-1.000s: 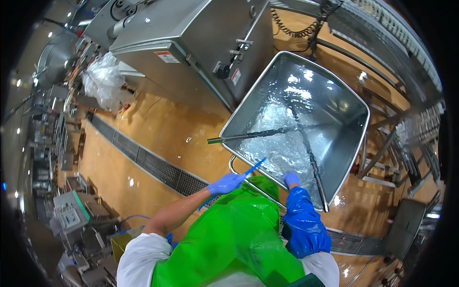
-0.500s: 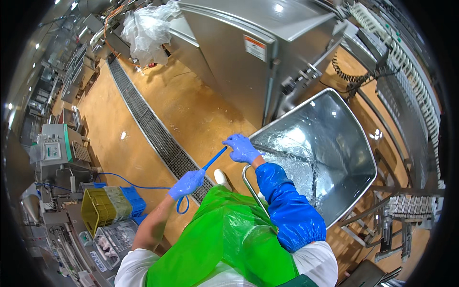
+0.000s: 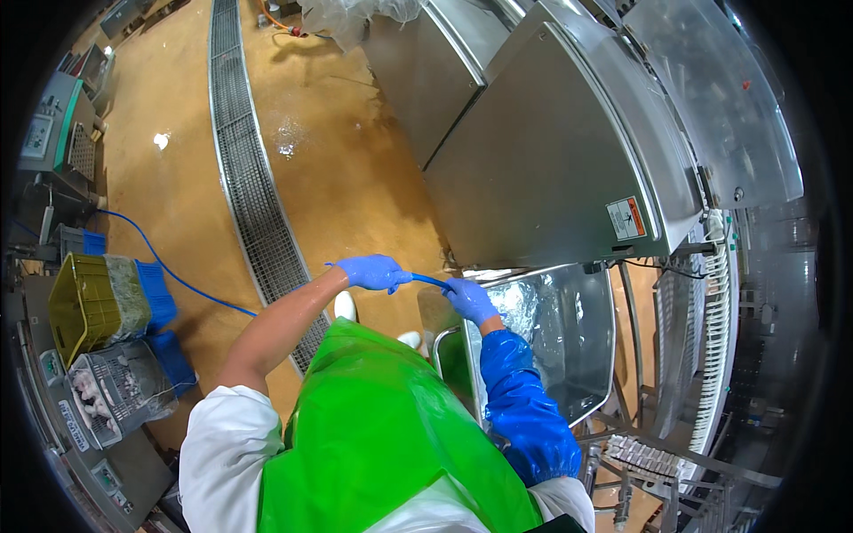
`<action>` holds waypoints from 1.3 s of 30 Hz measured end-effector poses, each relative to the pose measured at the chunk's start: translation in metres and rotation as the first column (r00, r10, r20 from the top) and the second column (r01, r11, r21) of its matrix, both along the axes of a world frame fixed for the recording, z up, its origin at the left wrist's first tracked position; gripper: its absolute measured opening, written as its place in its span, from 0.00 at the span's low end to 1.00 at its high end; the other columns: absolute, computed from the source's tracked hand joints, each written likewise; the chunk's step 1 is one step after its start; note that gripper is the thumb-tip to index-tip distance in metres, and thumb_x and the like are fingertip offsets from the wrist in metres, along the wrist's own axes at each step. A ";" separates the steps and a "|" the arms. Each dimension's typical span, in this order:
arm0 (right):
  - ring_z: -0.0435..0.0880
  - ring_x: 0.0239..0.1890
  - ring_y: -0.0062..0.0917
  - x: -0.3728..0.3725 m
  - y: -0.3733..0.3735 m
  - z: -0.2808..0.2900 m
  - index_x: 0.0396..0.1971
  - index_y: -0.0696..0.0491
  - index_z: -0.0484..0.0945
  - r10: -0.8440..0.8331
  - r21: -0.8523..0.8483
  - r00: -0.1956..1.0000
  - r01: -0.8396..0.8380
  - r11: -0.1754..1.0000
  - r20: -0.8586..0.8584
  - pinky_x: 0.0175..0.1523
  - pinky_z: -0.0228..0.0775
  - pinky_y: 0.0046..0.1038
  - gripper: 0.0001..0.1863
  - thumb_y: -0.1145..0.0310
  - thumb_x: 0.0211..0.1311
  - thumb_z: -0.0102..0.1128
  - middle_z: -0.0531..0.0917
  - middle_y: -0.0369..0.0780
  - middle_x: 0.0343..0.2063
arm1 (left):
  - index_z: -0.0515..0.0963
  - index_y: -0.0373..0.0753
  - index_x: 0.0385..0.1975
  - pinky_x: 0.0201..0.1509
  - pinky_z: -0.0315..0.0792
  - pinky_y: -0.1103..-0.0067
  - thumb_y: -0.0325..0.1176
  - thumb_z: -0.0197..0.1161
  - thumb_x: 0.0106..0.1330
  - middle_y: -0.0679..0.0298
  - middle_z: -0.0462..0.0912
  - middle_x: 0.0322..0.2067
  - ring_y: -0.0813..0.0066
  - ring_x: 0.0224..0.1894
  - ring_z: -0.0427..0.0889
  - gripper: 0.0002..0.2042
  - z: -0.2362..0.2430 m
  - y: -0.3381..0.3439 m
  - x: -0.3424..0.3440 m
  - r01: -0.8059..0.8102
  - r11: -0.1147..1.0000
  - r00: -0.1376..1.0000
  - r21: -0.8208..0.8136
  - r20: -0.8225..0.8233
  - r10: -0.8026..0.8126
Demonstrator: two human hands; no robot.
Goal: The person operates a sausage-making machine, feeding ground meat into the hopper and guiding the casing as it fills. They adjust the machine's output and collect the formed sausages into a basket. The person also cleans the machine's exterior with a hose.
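A thin blue hose [image 3: 430, 281] runs between my two hands, both in purple-blue gloves. My left hand [image 3: 373, 272] is closed round it, over the floor. At its right-hand end my right hand [image 3: 471, 299] grips it, beside the near-left rim of a metal tub [image 3: 593, 364]. The tub holds clear, moving water, and the cabinet partly overhangs its far side. Farther left the same hose lies along the wet floor and passes behind my left forearm. A blue sleeve covers my right forearm; the left one is bare.
A steel cabinet [image 3: 542, 151] stands ahead on the right, with a white-linked conveyor [image 3: 715, 355] beyond the tub. A floor drain grate [image 3: 253, 178] runs away from me. At left are a yellow crate [image 3: 84, 298] and a grey basket [image 3: 115, 391] with pale pieces.
My view has turned toward the right. My left hand has come up and closer to my right hand, so less hose shows between them. Both still hold it.
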State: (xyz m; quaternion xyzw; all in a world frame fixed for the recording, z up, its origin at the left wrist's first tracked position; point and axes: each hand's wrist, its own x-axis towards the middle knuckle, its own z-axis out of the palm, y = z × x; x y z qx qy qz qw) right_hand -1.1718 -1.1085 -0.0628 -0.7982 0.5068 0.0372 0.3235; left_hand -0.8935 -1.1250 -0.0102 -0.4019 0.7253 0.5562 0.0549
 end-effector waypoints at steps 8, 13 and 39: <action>0.75 0.37 0.45 -0.024 0.011 -0.025 0.32 0.54 0.75 -0.077 -0.092 0.989 0.089 0.992 0.126 0.41 0.68 0.41 0.09 0.67 0.57 0.47 0.78 0.49 0.32 | 0.80 0.40 0.25 0.43 0.68 0.67 0.60 0.39 0.64 0.56 0.79 0.27 0.61 0.32 0.76 0.30 -0.032 -0.021 -0.012 0.098 0.995 0.988 -0.033 -0.115 -0.101; 0.77 0.34 0.46 -0.035 0.040 -0.012 0.36 0.50 0.74 -0.122 -0.009 0.992 0.122 0.992 0.021 0.38 0.67 0.46 0.12 0.59 0.59 0.47 0.79 0.49 0.31 | 0.80 0.43 0.26 0.22 0.59 0.77 0.62 0.43 0.61 0.68 0.67 0.16 0.78 0.19 0.63 0.28 -0.076 -0.019 -0.028 0.177 0.964 0.984 0.198 -0.060 -0.168; 0.78 0.28 0.44 -0.041 0.096 -0.032 0.22 0.51 0.76 -0.149 -0.021 0.976 0.154 0.988 0.159 0.34 0.69 0.41 0.25 0.41 0.54 0.51 0.79 0.46 0.22 | 0.76 0.49 0.27 0.21 0.53 0.80 0.62 0.47 0.59 0.75 0.59 0.15 0.81 0.17 0.56 0.23 -0.010 0.024 -0.017 0.129 0.828 0.964 0.546 0.126 -0.234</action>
